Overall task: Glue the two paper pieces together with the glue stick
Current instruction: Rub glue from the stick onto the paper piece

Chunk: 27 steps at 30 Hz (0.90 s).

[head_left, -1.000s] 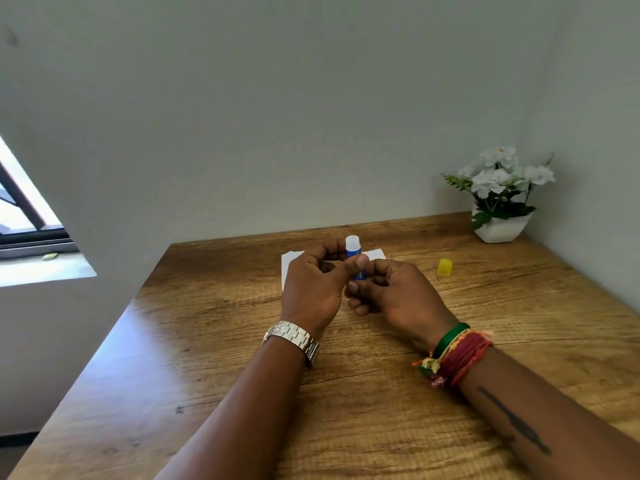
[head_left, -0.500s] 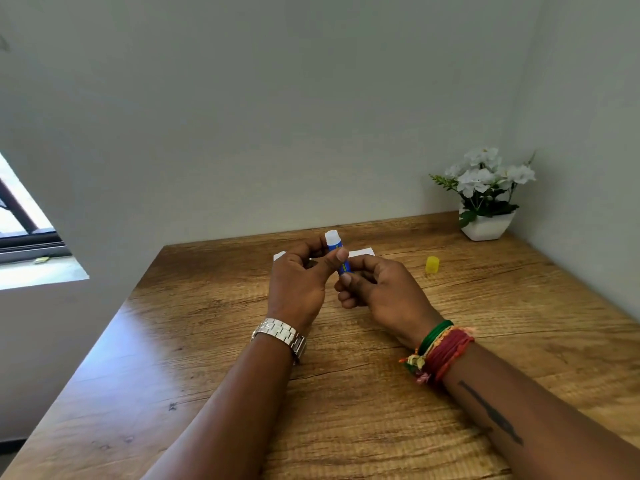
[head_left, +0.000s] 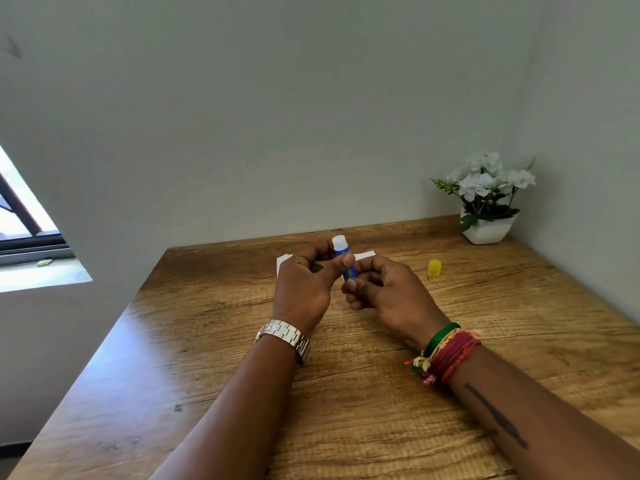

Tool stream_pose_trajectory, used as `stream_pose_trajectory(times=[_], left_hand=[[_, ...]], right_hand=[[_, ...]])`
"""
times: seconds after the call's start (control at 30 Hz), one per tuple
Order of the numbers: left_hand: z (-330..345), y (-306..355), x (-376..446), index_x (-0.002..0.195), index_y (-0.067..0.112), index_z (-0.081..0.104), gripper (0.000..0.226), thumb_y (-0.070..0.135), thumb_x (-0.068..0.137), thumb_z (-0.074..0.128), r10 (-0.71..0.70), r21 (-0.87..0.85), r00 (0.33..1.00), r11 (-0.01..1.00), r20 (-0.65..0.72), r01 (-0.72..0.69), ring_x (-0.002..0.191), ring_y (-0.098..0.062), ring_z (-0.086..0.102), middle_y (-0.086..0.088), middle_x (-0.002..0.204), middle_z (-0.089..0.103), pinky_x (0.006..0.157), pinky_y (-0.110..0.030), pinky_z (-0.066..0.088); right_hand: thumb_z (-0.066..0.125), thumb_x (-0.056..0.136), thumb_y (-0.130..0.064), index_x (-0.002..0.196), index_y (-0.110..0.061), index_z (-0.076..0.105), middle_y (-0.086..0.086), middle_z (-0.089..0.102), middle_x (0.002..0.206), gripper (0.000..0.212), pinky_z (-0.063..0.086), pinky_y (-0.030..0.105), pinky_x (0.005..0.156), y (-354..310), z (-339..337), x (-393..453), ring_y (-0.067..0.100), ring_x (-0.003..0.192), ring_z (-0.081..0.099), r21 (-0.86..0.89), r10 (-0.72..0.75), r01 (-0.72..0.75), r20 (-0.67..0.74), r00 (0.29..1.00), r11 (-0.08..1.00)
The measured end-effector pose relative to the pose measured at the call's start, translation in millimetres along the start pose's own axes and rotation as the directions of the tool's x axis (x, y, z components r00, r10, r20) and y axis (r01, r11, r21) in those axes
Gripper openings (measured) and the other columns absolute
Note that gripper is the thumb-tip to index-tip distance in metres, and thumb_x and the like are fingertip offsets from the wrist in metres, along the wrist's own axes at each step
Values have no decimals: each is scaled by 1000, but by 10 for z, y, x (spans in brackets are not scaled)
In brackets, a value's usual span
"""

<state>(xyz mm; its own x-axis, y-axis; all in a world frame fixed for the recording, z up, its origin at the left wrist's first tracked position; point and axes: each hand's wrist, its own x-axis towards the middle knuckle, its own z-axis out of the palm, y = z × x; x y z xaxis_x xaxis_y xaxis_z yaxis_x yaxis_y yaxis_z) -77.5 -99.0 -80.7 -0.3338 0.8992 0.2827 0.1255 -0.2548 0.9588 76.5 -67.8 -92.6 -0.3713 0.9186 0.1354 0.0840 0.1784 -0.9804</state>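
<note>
Blue glue stick (head_left: 344, 259) held upright above the bench (head_left: 207, 341), uncapped, white tip up; left hand (head_left: 304, 285) pinches the barrel, right hand (head_left: 384, 292) grips its base, likely twisting glue out. Yellow cap (head_left: 434, 267) stands apart to the right. White paper pieces (head_left: 365, 255) lie behind the hands. Versus a second ago: grip unchanged, stick tilted slightly, no glue applied yet.

Nothing readable here, honestly. The blue glue stick (head_left: 344, 258) has a label with little yellow and green marks on it, but it's way too small and blurry to make out any word or brand. The watch (head_left: 284, 336) shows only its metal band, no dial.
</note>
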Motion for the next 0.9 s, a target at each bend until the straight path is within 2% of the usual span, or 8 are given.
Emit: stream_pose_trajectory(times=[0.1, 0.23, 0.3, 0.43, 0.6, 0.7, 0.83, 0.9], left_hand=[[-21, 4, 1, 107, 33, 74, 27, 30, 81, 83, 10, -1, 1000, 1000, 5, -10, 85, -5, 71, 17, 95, 76, 65, -12, 52], [-19, 21, 4, 106, 34, 74, 27, 29, 81, 83, 12, 10, 1000, 1000, -1, -12, 87, -11, 71, 16, 95, 77, 64, -11, 52], [-9, 19, -1, 104, 36, 73, 27, 30, 80, 83, 15, 30, 1000, 999, 5, -15, 85, -11, 70, 18, 94, 76, 64, -12, 53], [-2, 12, -9, 106, 33, 73, 28, 29, 80, 83, 25, 46, 1000, 999, 18, -26, 74, -1, 66, 17, 90, 76, 63, -11, 51], [-8, 2, -5, 105, 34, 74, 26, 32, 81, 83, 32, 65, 999, 997, 1, -32, 83, -21, 67, 15, 92, 76, 63, -11, 50], [-27, -1, -3, 106, 33, 75, 26, 33, 81, 83, 36, 80, 999, 996, -14, -35, 87, -18, 67, 15, 92, 77, 61, -9, 48], [-19, 4, -5, 106, 32, 75, 26, 31, 81, 82, 26, 51, 1000, 998, -6, -26, 86, -4, 70, 14, 93, 77, 62, -8, 50], [-3, 1, -12, 107, 29, 75, 28, 31, 80, 83, 25, 42, 1000, 999, 0, -25, 86, -6, 70, 12, 93, 77, 65, -12, 52]], right_hand=[[65, 100, -15, 119, -18, 66, 3, 78, 89, 20, 62, 29, 71, 16, 22, 4, 16, 78, 75, -26, -14, 15, 36, 999, 1000], [85, 82, -27, 113, -22, 61, 3, 76, 83, 39, 64, 34, 69, 12, 22, 10, 21, 75, 76, -107, 6, -7, -8, 1000, 994], [86, 81, -22, 107, -17, 62, 5, 76, 82, 36, 63, 34, 66, 20, 14, 19, 21, 72, 76, -111, 6, -9, -30, 1000, 994], [81, 86, -12, 107, -11, 67, 8, 76, 85, 26, 61, 26, 63, 20, -18, 25, 18, 71, 76, -76, -5, 2, -41, 999, 997], [69, 96, -9, 111, -12, 68, 9, 75, 88, 16, 64, 34, 73, 22, 3, 8, 20, 77, 75, -73, 2, -1, 7, 1000, 997], [62, 101, -11, 119, -16, 67, 7, 75, 94, 19, 65, 35, 76, 15, 22, 5, 17, 78, 74, -83, -1, 3, 29, 1000, 997], [77, 91, -27, 120, -28, 64, -1, 74, 94, 32, 64, 34, 73, 14, 31, 6, 17, 80, 75, -176, -29, 29, -1, 1000, 984], [81, 87, -23, 111, -24, 66, 1, 75, 89, 29, 64, 37, 72, 21, 26, 20, 21, 79, 75, -138, -23, 19, -30, 999, 990]])
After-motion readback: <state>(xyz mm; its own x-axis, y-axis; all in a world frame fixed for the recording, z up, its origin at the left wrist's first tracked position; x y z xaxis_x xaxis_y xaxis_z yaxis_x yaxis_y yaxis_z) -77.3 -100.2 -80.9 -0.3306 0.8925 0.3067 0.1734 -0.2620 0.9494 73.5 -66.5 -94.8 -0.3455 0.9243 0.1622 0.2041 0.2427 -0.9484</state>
